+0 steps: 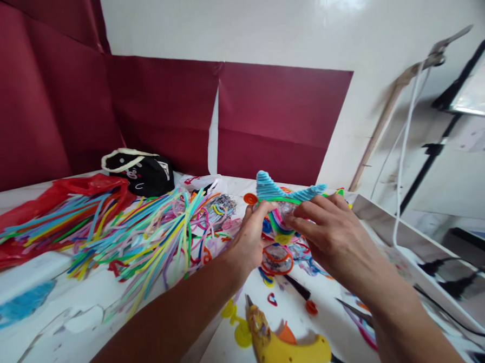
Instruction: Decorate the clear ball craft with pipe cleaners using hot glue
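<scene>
From the head camera, both hands are up over the middle of the white table [36, 279]. They hold a little fuzzy craft made of bent pipe cleaners [286, 201]. It has light blue pointy parts on top and green, yellow and pink loops lower down. The left hand [251, 238] pinches its left side, with the thumb and fingers pressed shut on it. The right hand [330, 231] grips it from the right, and its fingers are closed on the craft too. The craft is in the air, just above a round orange-edged piece [277, 260] that lies on the table.

What could go wrong? The craft looks soft and bendy. If the fingers squeeze too hard, the blue points could get squashed or a loop could pop loose. A yellow glue gun [283, 347] lies near, right under the arms. Its tip points away, toward the far side. If it is hot, an arm that drops down could get burned, I think. An elbow could also knock it off the near edge. The big heap of loose pipe cleaners [148, 235] on the left could catch on a sleeve or arm and slide.

Now the things that hold stuff. A red plastic bag [48, 202] lies open at the far left, and many colored sticks spill out of it. A black bag with white trim [142, 170] sits at the far side by the dark red wall. I cannot tell what is inside it.
</scene>
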`<state>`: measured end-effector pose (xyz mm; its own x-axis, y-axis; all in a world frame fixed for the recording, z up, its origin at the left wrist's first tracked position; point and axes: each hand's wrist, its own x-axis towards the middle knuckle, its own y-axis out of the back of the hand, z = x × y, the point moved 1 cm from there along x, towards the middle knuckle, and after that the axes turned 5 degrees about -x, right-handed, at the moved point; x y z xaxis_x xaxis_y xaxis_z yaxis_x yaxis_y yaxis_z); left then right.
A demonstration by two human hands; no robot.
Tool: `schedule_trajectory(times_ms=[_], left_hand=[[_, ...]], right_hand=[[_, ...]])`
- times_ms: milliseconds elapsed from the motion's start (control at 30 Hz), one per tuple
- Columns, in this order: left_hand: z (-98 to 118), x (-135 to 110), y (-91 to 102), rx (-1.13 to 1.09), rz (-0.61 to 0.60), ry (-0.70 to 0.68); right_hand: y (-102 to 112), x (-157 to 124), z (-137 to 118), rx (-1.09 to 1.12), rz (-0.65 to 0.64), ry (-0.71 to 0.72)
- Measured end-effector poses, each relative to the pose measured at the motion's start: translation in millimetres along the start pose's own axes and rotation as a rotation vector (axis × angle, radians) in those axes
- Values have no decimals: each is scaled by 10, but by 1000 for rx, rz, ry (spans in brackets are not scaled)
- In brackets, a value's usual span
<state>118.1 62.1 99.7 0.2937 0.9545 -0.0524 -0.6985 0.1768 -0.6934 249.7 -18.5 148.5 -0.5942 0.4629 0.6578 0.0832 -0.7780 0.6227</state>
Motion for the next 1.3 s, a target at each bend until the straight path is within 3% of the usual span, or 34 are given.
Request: schedule_trajectory(times_ms=[133,1300], left_hand=[[0,-3,-8,4,51,-3],[62,-48,-43,49,-38,99]], right_hand=[[-6,1,3,4,7,5],[-24,-40,77,9,-25,-18]])
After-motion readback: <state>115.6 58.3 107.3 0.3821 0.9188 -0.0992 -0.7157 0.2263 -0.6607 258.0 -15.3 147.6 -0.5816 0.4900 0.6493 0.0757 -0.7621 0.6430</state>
